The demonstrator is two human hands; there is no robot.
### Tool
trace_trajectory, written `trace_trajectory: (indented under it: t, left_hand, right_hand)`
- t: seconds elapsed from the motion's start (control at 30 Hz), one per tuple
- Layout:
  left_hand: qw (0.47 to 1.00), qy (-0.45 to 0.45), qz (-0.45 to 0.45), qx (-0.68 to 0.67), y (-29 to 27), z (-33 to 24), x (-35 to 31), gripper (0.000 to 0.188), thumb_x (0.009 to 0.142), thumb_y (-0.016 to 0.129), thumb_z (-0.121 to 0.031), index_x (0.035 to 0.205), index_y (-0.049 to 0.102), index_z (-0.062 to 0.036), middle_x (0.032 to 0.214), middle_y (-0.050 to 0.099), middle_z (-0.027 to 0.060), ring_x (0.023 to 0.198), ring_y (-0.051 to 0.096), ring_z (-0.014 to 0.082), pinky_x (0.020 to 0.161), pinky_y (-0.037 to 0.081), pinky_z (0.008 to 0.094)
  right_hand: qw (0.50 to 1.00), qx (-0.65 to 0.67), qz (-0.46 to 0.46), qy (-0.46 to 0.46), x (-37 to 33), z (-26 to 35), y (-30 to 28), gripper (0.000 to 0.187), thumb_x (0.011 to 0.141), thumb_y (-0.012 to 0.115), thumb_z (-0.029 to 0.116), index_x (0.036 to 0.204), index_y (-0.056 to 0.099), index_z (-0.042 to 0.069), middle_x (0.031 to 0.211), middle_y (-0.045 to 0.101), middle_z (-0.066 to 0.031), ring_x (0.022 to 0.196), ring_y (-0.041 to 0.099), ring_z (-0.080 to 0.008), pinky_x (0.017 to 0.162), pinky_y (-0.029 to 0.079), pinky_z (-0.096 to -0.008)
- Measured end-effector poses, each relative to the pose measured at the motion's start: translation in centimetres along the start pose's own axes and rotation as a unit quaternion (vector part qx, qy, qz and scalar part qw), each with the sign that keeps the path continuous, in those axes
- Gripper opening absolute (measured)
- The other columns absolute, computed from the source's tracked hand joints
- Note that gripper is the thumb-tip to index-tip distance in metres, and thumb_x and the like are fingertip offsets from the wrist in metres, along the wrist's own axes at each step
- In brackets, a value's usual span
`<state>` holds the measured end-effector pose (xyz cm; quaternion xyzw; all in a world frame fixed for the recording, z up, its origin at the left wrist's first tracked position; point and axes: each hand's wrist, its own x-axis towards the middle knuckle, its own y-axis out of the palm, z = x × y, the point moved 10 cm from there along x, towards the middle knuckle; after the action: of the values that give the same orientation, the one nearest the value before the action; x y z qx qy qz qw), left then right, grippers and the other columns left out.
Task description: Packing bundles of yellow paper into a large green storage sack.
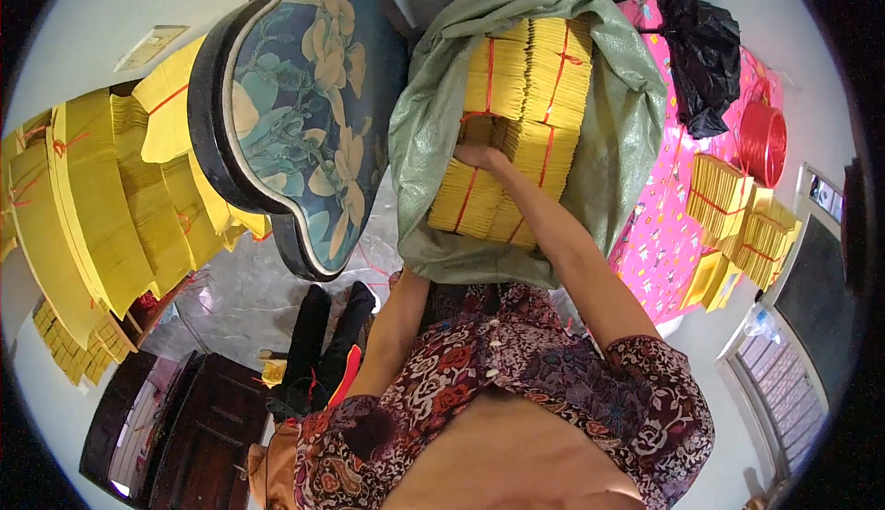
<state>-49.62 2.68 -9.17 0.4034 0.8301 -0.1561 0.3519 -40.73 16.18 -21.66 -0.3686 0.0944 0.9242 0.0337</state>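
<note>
An upright green woven sack (627, 95) stands in front of me, its mouth rolled wide. Inside it, yellow paper bundles (562, 155) tied with red string are packed in stacked rows. My right hand (477, 154) reaches into the sack and touches the bundles on the left side, beside a small dark gap. Its fingers are partly sunk between bundles, so I cannot tell how they are bent. My left forearm (396, 326) runs up to the near left side of the sack, where the sack hides the hand.
A dark-framed padded panel with flowers (313, 113) stands left of the sack. Yellow stacks (101, 196) line the left wall. On the right, a pink patterned cover (659, 243) bears a black plastic bag (696, 58), a red string roll (763, 144) and yellow bundles (737, 206).
</note>
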Motion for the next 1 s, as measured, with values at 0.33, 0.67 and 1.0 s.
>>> trace_trajectory:
  t: [0.33, 0.67, 1.0]
  left_hand:
    - [0.984, 0.078, -0.014, 0.159, 2.6, -3.5, -4.4, 0.083, 0.084, 0.062, -0.041, 0.143, 0.018, -0.0028, 0.137, 0.033, 0.0187, 0.125, 0.036, 0.0306, 0.106, 0.027, 0.0394]
    - [0.943, 0.179, -0.084, 0.267, 6.5, -8.6, -5.2, 0.079, 0.072, 0.073, -0.015, 0.138, 0.03, -0.0041, 0.108, 0.056, 0.0175, 0.095, 0.058, 0.0266, 0.08, 0.048, 0.0348]
    - [0.968, 0.018, -0.187, 0.167, 3.9, 2.5, -7.4, 0.094, 0.072, 0.074, -0.019, 0.141, 0.012, -0.0059, 0.128, 0.032, 0.0234, 0.114, 0.041, 0.0342, 0.093, 0.039, 0.0417]
  right_hand:
    - [0.992, -0.014, -0.125, 0.0, -3.8, 2.3, -3.5, 0.049, 0.095, 0.033, 0.036, 0.129, 0.046, 0.003, 0.137, 0.044, -0.0118, 0.128, 0.039, -0.0289, 0.106, 0.031, -0.0386]
    - [0.982, -0.121, -0.074, -0.122, -2.1, 2.6, -0.5, 0.051, 0.094, 0.036, 0.041, 0.135, 0.039, 0.01, 0.14, 0.039, -0.0105, 0.127, 0.036, -0.0273, 0.106, 0.029, -0.0386]
    - [0.928, -0.323, -0.02, -0.184, -6.0, -2.4, 1.6, 0.046, 0.09, 0.043, 0.039, 0.128, 0.046, 0.012, 0.132, 0.046, -0.0103, 0.12, 0.043, -0.0289, 0.101, 0.033, -0.0424]
